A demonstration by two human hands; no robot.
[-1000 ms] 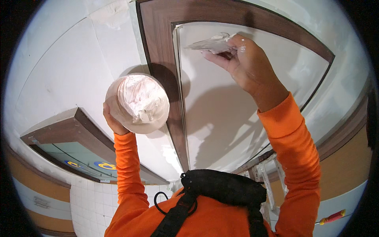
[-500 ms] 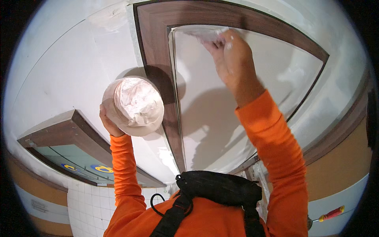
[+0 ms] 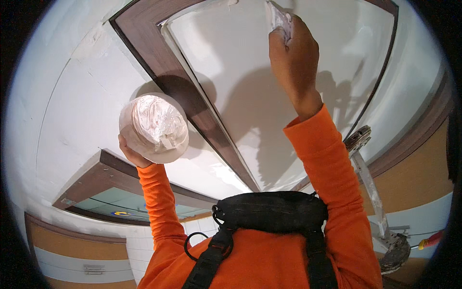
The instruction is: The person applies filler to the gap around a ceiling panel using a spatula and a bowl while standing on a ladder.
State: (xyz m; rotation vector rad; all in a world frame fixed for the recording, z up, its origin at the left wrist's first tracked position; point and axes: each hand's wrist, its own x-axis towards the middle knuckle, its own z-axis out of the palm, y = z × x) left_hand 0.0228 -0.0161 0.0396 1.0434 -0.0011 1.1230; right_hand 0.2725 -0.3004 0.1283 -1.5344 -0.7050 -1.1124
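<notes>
My left hand [image 3: 132, 151] is closed around the side of a round whitish bowl [image 3: 126, 126]. Pale pinkish-white putty [image 3: 156, 115] coats its inside, with a lump near the rim. Higher up, my right hand [image 3: 294, 60] grips a putty-smeared scraper [image 3: 280, 19], thumb along it. The scraper is up against or close to a white panel [image 3: 211, 53] set in a dark brown wooden frame [image 3: 144, 41]; contact is hard to make out. Both arms are raised, in orange sleeves.
A second brown-framed opening [image 3: 103, 176] with greenish panes lies at lower left. Beside my right arm stands a stained metal ladder-like support [image 3: 369, 185]. A red-and-yellow tool handle [image 3: 429, 241] shows at the lower right. White tiles [image 3: 139, 250] appear below.
My view has turned, so the panel and frame sit higher and tilted. My right hand with the scraper has moved from the panel's upper left corner toward the right. The bowl stays held.
</notes>
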